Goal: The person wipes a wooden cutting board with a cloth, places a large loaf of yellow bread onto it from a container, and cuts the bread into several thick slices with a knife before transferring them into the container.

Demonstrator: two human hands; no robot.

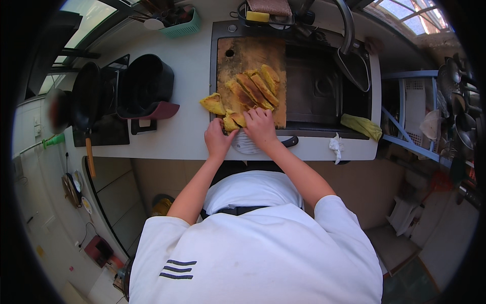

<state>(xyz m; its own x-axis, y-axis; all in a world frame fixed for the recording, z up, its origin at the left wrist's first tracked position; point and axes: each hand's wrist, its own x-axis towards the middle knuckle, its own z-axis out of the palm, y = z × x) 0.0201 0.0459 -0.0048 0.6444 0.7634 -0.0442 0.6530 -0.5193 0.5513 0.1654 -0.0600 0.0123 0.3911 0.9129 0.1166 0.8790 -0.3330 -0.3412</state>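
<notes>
On a wooden cutting board (252, 49) lie several long slices of yellow, brown-crusted bread-like food (252, 89). My left hand (218, 138) and my right hand (261, 127) meet at the board's near edge. Between them they grip smaller yellow food pieces (232, 121), partly covered by my fingers. Another yellow chunk (213, 103) overhangs the board's left edge. Beneath my hands sits a white ridged plate or blade-like surface (246, 143), too covered to tell which. A black knife handle (290, 141) sticks out to the right of my right wrist.
The board spans the left part of a dark sink (311, 79) with a curved faucet (345, 30). A green cloth (361, 126) and crumpled tissue (336, 148) lie at right. Leftward stand a black pot-like basket (146, 85) and a frying pan (86, 95) with its handle overhanging the counter.
</notes>
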